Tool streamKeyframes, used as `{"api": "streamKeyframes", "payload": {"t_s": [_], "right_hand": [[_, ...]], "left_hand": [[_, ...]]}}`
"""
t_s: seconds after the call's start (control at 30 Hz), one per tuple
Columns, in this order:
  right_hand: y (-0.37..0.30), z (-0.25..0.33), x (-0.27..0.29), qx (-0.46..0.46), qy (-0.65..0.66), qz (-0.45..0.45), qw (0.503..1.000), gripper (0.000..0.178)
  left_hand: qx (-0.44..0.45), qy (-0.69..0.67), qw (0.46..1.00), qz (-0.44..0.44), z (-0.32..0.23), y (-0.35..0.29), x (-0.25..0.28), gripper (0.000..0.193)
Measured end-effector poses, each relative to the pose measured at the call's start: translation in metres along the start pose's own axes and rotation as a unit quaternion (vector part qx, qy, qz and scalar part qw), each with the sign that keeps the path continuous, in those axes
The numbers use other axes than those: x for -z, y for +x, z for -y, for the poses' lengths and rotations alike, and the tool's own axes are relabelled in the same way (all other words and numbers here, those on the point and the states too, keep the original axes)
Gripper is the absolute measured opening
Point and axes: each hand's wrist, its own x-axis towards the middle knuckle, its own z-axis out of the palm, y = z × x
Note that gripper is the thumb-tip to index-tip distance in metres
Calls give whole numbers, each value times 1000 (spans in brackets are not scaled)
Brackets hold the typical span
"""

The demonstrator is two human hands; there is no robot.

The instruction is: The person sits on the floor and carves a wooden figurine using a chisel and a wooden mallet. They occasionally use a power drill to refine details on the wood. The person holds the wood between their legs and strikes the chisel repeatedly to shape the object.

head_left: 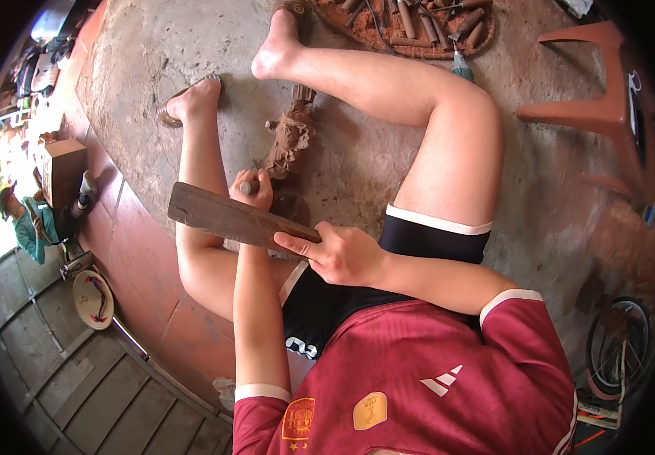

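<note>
Between my legs on the concrete floor lies a brown wooden carving point(289, 140) with a rough, knobbly figure shape. My left hand point(258, 193) is closed round a round-ended wooden tool handle point(249, 187), probably a chisel's, close to the carving's near end; the tool's blade is hidden. A long flat wooden mallet point(229, 214), like a paddle, is gripped by its narrow end in my right hand point(339, 254). Its wide end reaches left, crossing over my left wrist. The lower part of the carving is partly hidden by my left hand and the mallet.
A shallow round tray point(418, 26) of several wood-handled tools on reddish dust sits at the far side, with a small green-based bottle point(461, 67) beside it. A red-brown plastic stool point(589, 114) stands right. At left are a box point(64, 173) and another person point(33, 227).
</note>
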Motion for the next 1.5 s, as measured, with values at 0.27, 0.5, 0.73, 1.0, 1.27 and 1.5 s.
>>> {"api": "streamKeyframes", "payload": {"t_s": [0.27, 0.5, 0.73, 1.0, 1.27, 1.5], "right_hand": [[0, 1, 0, -17, -8, 15, 1000, 76], [0, -3, 5, -39, 0, 38, 999, 77], [-9, -15, -3, -37, 23, 24, 999, 77], [-5, -35, 5, -114, 197, -67, 971, 76], [2, -75, 33, -175, 243, -276, 913, 75], [7, -80, 28, -186, 222, -231, 929, 80]], "left_hand": [[6, -10, 1000, 28, 16, 0, -4, 28], [-71, 70, 994, -37, 28, -8, -8, 27], [-53, 56, 996, -34, 44, -8, -8, 30], [157, -167, 973, -32, 81, 11, 3, 18], [219, -179, 957, -60, 69, 12, 20, 19], [102, -37, 985, -136, 57, -13, 25, 16]]}}
